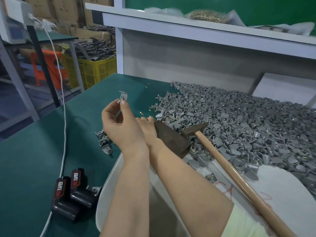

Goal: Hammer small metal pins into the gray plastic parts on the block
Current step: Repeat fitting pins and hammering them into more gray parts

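Note:
My left hand is raised over the green table and pinches a small gray plastic part between thumb and fingertips. My right hand reaches under the left wrist to loose brass pins on the mat, by the far end of the dark metal block. Most of its fingers are hidden, so I cannot tell its grip. The hammer lies unheld, its head beside the block and its wooden handle running toward the lower right.
A large heap of gray parts covers the table's right side. A few gray parts lie left of my wrist. Two black battery packs and a white cable sit at left. A white bin is below my arms.

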A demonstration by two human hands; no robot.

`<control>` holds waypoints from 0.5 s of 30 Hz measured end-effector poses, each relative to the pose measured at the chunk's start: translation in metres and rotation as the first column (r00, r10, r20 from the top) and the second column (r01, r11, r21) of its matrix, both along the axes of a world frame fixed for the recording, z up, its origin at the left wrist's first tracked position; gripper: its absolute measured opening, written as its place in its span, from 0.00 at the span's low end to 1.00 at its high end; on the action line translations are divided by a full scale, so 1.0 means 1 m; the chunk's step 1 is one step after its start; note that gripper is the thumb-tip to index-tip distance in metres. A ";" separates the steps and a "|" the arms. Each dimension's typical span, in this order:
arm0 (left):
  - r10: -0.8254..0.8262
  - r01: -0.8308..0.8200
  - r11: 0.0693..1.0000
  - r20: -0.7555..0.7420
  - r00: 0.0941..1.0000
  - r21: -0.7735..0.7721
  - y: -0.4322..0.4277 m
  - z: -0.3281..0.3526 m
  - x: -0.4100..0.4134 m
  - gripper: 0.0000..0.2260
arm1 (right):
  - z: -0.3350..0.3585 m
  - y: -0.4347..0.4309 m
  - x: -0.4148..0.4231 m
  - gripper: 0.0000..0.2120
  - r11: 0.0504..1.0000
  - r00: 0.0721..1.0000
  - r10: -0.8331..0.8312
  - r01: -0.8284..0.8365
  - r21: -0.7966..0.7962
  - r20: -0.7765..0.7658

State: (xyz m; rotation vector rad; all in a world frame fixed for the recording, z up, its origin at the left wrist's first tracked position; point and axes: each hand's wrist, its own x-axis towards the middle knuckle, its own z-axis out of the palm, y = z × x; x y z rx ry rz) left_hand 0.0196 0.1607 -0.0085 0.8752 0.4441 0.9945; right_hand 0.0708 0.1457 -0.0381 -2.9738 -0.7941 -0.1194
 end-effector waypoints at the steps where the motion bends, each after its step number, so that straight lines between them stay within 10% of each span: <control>1: -0.004 0.004 1.000 -0.005 1.000 0.003 0.000 0.000 0.000 0.06 | 0.001 0.000 0.001 0.14 1.000 1.000 -0.004 0.004 -0.008 -0.010; 8: -0.028 0.028 1.000 -0.014 1.000 -0.012 0.001 -0.001 0.002 0.06 | -0.003 0.001 0.003 0.15 1.000 0.999 -0.007 0.008 -0.017 0.036; 11: -0.028 0.028 1.000 -0.004 1.000 0.000 0.001 -0.002 0.002 0.06 | 0.006 -0.006 0.007 0.11 0.950 0.995 -0.073 0.048 0.308 0.069; 15: -0.130 0.140 0.975 -0.069 0.989 0.172 -0.003 -0.005 0.002 0.06 | 0.032 -0.053 0.013 0.12 0.659 0.969 -0.229 0.222 0.718 -0.090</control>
